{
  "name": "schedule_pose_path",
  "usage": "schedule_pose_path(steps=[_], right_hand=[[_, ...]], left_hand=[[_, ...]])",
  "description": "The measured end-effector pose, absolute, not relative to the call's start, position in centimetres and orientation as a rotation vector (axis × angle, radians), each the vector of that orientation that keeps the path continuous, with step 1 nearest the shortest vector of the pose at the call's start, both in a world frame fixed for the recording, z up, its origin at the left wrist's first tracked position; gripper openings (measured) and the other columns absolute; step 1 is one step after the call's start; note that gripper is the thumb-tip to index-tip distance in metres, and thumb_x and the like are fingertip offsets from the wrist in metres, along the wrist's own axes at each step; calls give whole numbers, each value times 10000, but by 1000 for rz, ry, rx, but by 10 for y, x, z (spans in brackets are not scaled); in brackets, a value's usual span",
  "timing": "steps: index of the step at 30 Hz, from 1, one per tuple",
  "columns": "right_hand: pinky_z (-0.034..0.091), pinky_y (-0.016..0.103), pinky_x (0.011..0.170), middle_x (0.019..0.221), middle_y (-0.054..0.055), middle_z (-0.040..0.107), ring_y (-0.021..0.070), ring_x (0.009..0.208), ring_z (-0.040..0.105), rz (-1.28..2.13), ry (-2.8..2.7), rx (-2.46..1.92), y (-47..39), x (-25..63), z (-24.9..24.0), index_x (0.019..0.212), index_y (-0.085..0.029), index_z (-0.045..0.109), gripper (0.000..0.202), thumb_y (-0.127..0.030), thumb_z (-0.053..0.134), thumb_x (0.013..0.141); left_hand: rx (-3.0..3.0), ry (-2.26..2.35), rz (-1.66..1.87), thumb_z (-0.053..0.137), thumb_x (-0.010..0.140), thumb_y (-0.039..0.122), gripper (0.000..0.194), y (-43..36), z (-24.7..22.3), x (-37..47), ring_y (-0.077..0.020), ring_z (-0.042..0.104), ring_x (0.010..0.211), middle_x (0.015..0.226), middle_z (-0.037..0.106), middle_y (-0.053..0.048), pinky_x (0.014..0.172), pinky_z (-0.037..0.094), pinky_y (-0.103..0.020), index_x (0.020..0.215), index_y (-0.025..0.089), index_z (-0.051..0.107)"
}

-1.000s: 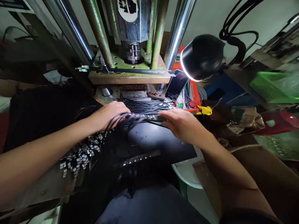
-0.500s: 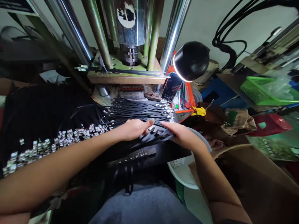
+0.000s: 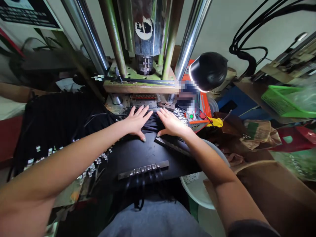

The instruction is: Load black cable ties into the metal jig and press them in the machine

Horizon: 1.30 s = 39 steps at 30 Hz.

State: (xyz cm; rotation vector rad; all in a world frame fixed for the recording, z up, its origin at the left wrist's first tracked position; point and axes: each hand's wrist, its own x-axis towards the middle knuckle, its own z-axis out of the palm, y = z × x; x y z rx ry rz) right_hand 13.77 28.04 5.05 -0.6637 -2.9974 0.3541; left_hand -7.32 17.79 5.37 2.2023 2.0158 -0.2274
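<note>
My left hand [image 3: 138,121] lies flat with fingers spread on the bundle of black straps [image 3: 151,125] in front of the press. Beside it on the right, my right hand [image 3: 170,122] rests on the same bundle, palm down, thumb apart. Neither hand grips anything. A metal bar [image 3: 148,168] holding several strap ends with metal clips lies near the front edge of the black table [image 3: 138,152]. Another metal bar [image 3: 172,145] lies at an angle, partly beneath my right forearm.
The press base [image 3: 140,88] stands behind the hands. A lit black lamp [image 3: 209,70] and an orange control box [image 3: 197,125] are to the right. A large dark strap pile [image 3: 61,115] is at left. A white basin [image 3: 199,194] sits below the table's right edge.
Both hands have moved forward onto the straps and spread out. Straps formerly by the hands are pushed toward the press, baring the black surface and the angled bar. The view has shifted.
</note>
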Motion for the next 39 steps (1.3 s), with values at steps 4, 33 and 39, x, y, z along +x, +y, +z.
schedule_pose_path(steps=[4,33,39], right_hand=[[166,547,1216,1603,271,106,407,1498,122,419,-3170,-740,297,99,38,1555,-55,168,1288,-634,825,611],[486,364,904,1299,219,528,319,1135,596,369,-3089,-1357,278,253,44,1167,-123,501,472,-266,633,737],[489,342,710,1028,181,685,353,937,680,320,-2905,-1756,272,272,43,1183,-155,481,495,-282,621,725]], left_hand=[[2111,1904,-289,727,462,812,1538,212,42,-90,-397,-71,1507,1615,-118,-217,1191,-3,-600,1558,98,-84],[2151,1922,-77,348,962,370,464,162,60,-80,-225,597,1194,1321,639,-67,1040,426,-308,1291,202,629],[2135,2033,-38,420,919,347,403,173,42,-57,-257,635,1116,1194,703,-88,989,457,-328,1139,182,714]])
